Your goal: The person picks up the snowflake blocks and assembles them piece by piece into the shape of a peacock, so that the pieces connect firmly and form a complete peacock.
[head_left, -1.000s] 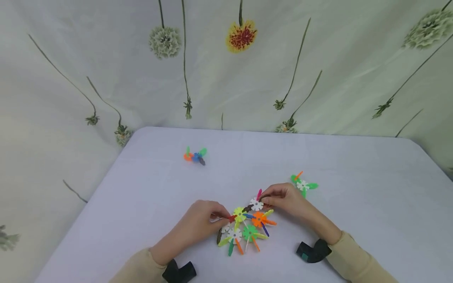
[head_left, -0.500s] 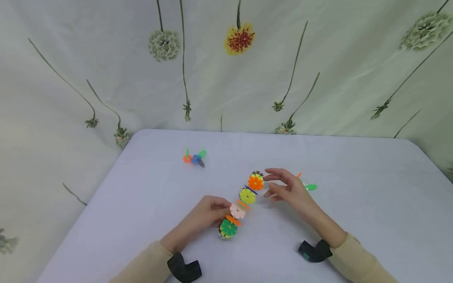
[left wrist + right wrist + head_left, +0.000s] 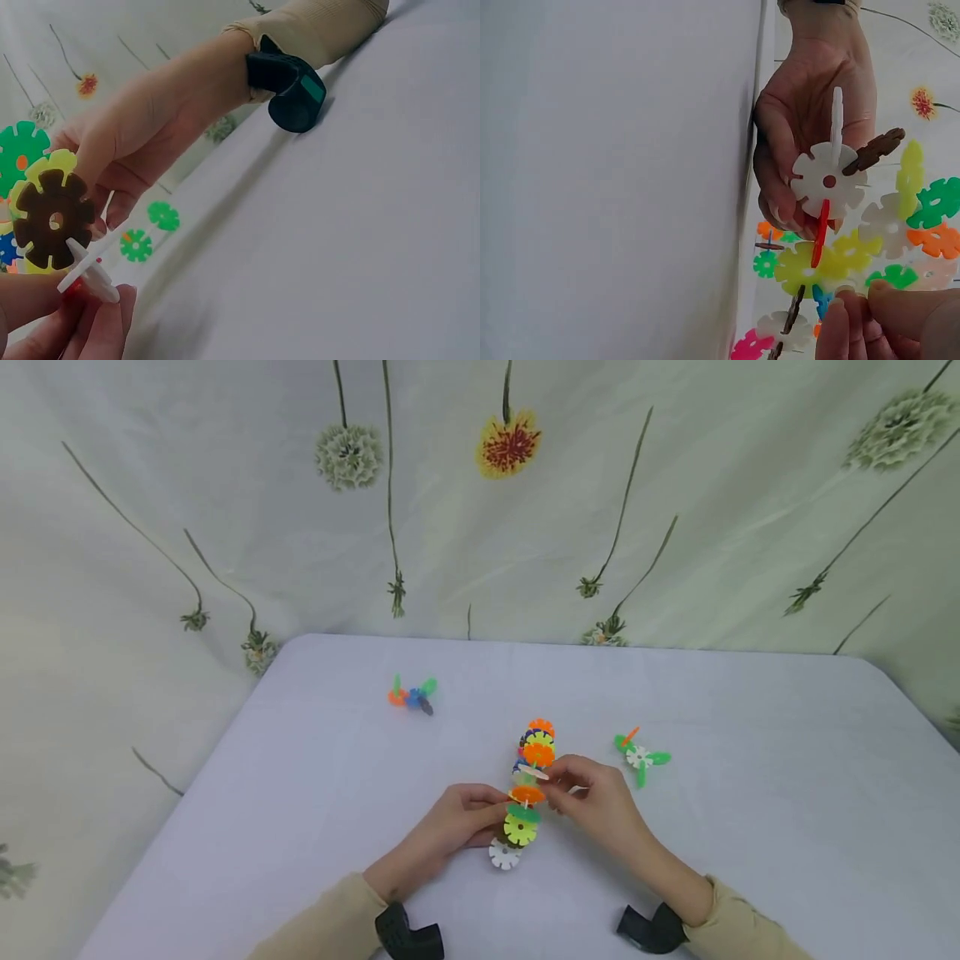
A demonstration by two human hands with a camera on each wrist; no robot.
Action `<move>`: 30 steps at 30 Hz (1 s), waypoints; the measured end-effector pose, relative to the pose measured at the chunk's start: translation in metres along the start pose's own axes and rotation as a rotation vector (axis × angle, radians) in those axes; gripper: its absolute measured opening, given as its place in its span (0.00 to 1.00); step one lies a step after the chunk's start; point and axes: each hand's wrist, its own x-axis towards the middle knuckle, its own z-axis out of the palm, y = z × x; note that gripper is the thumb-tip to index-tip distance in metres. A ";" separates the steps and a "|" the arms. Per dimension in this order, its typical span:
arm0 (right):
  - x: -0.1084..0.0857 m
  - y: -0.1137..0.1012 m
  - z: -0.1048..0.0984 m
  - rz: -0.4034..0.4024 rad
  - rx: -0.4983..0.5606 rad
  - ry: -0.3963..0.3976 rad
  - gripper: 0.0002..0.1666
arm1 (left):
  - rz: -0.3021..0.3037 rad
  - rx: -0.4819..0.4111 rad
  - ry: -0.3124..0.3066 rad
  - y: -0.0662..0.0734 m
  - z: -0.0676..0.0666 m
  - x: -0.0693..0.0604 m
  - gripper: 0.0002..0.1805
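A chain of interlocking snowflake discs (image 3: 521, 832), in yellow, orange, green, white, brown and other colours, is held up between both hands over the table. My left hand (image 3: 468, 817) grips the chain from the left; a white disc (image 3: 810, 180) and a red one (image 3: 821, 236) show at its fingers in the right wrist view. From the right, my right hand (image 3: 596, 793) pinches the chain's middle. A brown disc (image 3: 54, 217) faces the left wrist camera, in front of a green disc (image 3: 22, 157). Parts of the chain are hidden behind the fingers.
On the table (image 3: 750, 760), a small cluster of green and white discs (image 3: 639, 757) lies right of the hands. Farther back on the left lies another cluster with orange, blue and green discs (image 3: 415, 696). A floral cloth (image 3: 450, 510) hangs behind.
The chain turned from a flat, spread view to a narrow, edge-on one. My right hand let go with loose fingers about half a second ago and now pinches it again.
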 end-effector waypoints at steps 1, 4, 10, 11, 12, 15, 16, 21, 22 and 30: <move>0.000 0.000 0.001 0.031 0.004 0.014 0.10 | 0.004 -0.001 -0.005 0.000 0.001 0.000 0.14; 0.001 0.000 0.002 0.103 0.013 0.034 0.10 | 0.008 -0.009 -0.013 0.001 0.004 0.001 0.14; 0.000 0.002 0.000 0.082 -0.042 0.027 0.06 | 0.067 0.022 -0.034 0.003 0.003 0.000 0.15; 0.000 0.002 0.000 0.075 -0.050 0.032 0.05 | 0.099 0.038 -0.027 0.003 0.001 0.001 0.16; 0.000 0.002 -0.001 0.071 -0.053 0.037 0.05 | 0.133 0.053 -0.018 0.004 -0.001 0.001 0.16; 0.000 0.003 -0.002 0.065 -0.043 0.028 0.05 | 0.235 0.089 0.010 0.005 -0.005 0.004 0.16; 0.000 0.003 -0.002 0.062 -0.033 0.017 0.05 | 0.257 0.095 0.010 0.004 -0.006 0.005 0.16; 0.001 0.005 0.000 0.048 0.002 -0.042 0.03 | 0.289 0.087 -0.065 -0.001 -0.006 0.011 0.16; 0.001 0.004 0.000 0.046 0.002 -0.052 0.03 | 0.298 0.087 -0.067 -0.002 -0.005 0.011 0.15; 0.005 0.001 -0.009 0.058 -0.060 -0.080 0.04 | 0.385 0.171 0.024 -0.007 -0.006 0.015 0.12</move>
